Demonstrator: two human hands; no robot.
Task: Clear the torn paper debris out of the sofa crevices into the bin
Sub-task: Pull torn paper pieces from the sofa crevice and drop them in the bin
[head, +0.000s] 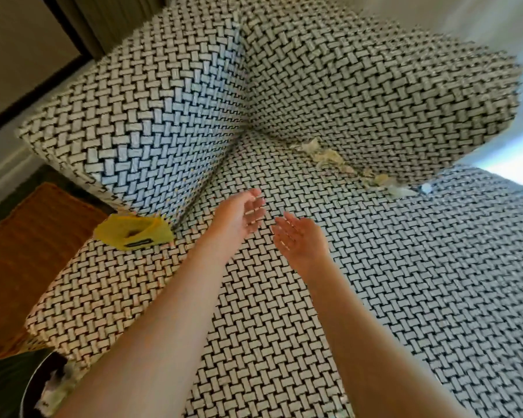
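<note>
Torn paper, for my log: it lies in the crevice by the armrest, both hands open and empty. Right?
No: the head view shows the torn paper in the crevice under the back cushion; left hand and right hand are open and empty.

Ahead of the left hand (242,215) and right hand (299,239), the seat (375,282) lies bare toward 1 o'clock, an open run up to the paper scraps (329,158) in the seam. The back cushion (375,95) overhangs that seam, leaving only a low gap. At 11 o'clock the side cushion (151,116) walls off the corner. At 9 o'clock a yellow packet (133,233) sits on the armrest (103,297); the bin (43,384) stands beyond it at 7 o'clock
</note>
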